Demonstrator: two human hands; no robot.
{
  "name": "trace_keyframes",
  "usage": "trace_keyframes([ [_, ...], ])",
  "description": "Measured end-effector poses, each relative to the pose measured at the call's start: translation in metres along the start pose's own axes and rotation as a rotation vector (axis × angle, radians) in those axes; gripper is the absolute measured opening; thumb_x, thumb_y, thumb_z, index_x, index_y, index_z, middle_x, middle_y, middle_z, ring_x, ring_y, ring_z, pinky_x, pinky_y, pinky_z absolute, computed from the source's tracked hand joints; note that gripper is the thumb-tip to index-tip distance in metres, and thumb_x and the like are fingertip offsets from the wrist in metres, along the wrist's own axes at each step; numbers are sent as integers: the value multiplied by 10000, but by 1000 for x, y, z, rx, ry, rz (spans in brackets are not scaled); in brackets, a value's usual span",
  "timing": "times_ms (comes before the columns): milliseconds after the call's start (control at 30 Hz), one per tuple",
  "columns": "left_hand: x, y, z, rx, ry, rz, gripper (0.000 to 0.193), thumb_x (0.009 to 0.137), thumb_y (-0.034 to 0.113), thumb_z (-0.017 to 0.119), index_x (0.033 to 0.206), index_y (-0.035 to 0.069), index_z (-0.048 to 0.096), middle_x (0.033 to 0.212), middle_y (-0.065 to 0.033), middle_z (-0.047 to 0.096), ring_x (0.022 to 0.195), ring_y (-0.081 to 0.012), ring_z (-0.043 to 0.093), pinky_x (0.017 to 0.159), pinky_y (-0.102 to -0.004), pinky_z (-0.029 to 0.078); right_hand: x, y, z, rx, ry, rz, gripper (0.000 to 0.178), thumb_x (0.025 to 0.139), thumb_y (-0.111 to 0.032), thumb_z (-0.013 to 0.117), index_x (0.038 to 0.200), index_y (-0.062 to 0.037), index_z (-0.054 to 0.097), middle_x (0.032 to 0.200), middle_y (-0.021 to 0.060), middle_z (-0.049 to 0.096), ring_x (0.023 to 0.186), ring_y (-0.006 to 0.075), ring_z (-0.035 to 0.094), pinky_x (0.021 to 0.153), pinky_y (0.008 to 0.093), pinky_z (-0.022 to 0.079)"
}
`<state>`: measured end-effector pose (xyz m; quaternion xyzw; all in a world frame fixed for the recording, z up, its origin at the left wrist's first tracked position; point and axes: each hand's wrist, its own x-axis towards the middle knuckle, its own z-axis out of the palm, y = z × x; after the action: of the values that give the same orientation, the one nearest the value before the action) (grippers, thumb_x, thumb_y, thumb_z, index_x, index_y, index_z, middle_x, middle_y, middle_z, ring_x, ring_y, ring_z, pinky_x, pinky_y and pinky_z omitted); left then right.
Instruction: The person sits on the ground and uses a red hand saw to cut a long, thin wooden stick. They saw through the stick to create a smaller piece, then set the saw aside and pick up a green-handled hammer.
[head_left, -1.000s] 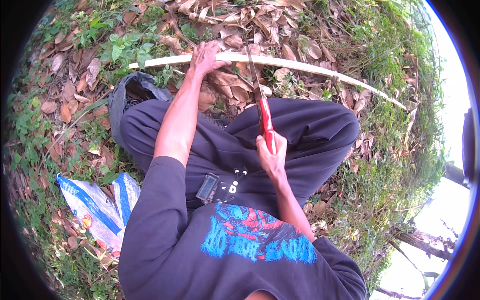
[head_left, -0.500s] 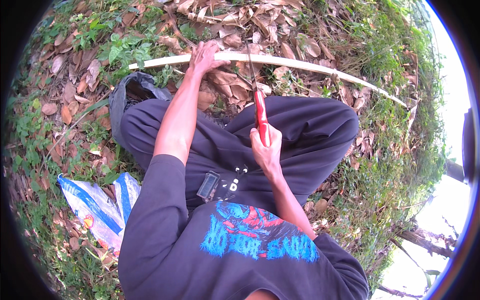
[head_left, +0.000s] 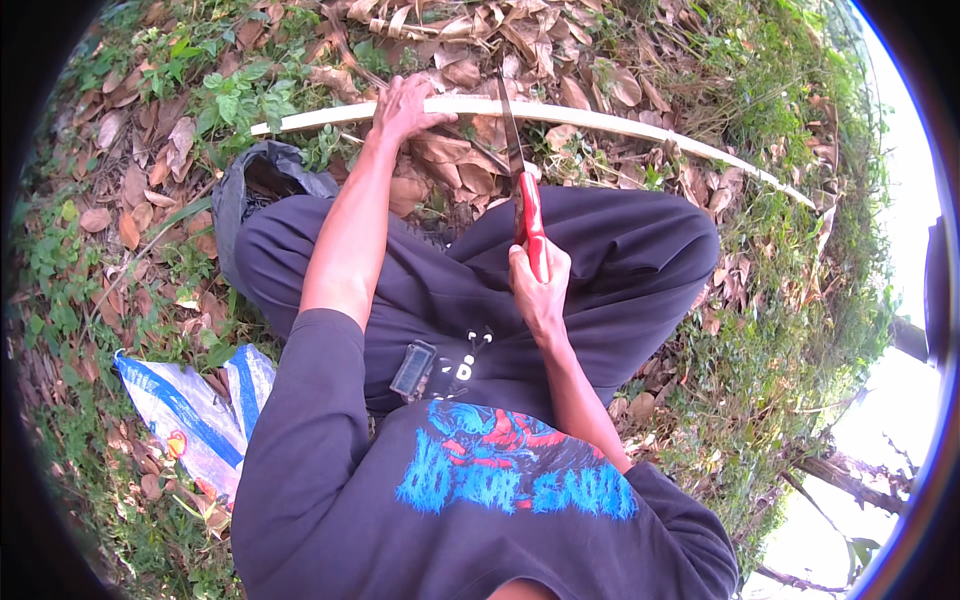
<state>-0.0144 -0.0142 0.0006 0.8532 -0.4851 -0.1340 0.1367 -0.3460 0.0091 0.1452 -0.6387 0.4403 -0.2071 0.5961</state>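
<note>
A long, pale, thin strip of wood or bamboo (head_left: 610,122) lies crosswise in front of my crossed legs, appearing curved in this view. My left hand (head_left: 402,108) grips it left of the middle, fingers over the far side and thumb stretched along it to the right. In my right hand (head_left: 541,283) is a saw with a red handle (head_left: 532,215), held above my lap and pointing away from me. Its narrow dark blade crosses the strip a little right of my left hand. Whether the blade has cut into the strip, I cannot tell.
A dark plastic bag (head_left: 232,205) sits open by my left knee. Further back on the left lies a white and blue plastic sack (head_left: 190,410). A small dark device (head_left: 413,369) rests at my waist. Dry leaves (head_left: 455,160) and low green plants cover the ground around.
The saw and my right hand have shifted slightly to the right and back toward me, and more of the blade's side shows. My left hand stays on the strip.
</note>
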Motion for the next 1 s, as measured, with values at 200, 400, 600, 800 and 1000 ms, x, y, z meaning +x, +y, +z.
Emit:
trace_keyframes([
  [200, -5, 5, -4, -11, -61, -10, 833, 707, 733, 695, 1236, 92, 633, 1372, -90, 537, 1239, -310, 475, 1076, -512, 357, -7, -4, -5, 42, 0, 52, 211, 875, -52, 621, 712, -19, 493, 582, -23, 422, 538, 60, 370, 490, 284, 337],
  [400, -3, 0, 4, 8, 71, 30, 789, 711, 714, 707, 1188, 88, 646, 1320, -90, 549, 1190, -305, 490, 1036, -485, 369, -8, -1, -10, -33, -25, 14, 188, 856, -44, 617, 715, -6, 499, 570, 11, 435, 533, 71, 389, 499, 289, 353],
  [600, -5, 2, 2, -5, 97, 42, 734, 713, 696, 718, 1123, 89, 666, 1246, -85, 567, 1147, -300, 500, 1009, -471, 372, 17, -15, -22, -2, -75, 71, 203, 856, -63, 612, 688, -14, 510, 568, -30, 449, 527, 54, 388, 487, 281, 345],
  [800, -3, 1, 0, -18, -23, -21, 856, 686, 739, 709, 1238, 89, 632, 1423, -99, 509, 1278, -320, 452, 1094, -522, 333, 14, -13, -20, 7, -80, 69, 206, 877, -77, 607, 708, -30, 499, 593, -53, 420, 541, 37, 359, 482, 268, 318],
  [1000, -3, 2, -1, -18, -22, -11, 836, 707, 713, 713, 1253, 86, 631, 1422, -99, 512, 1266, -318, 457, 1086, -496, 339, -18, -21, -12, 3, -58, 60, 215, 864, -55, 593, 684, -26, 480, 571, -31, 417, 533, 42, 370, 478, 276, 318],
])
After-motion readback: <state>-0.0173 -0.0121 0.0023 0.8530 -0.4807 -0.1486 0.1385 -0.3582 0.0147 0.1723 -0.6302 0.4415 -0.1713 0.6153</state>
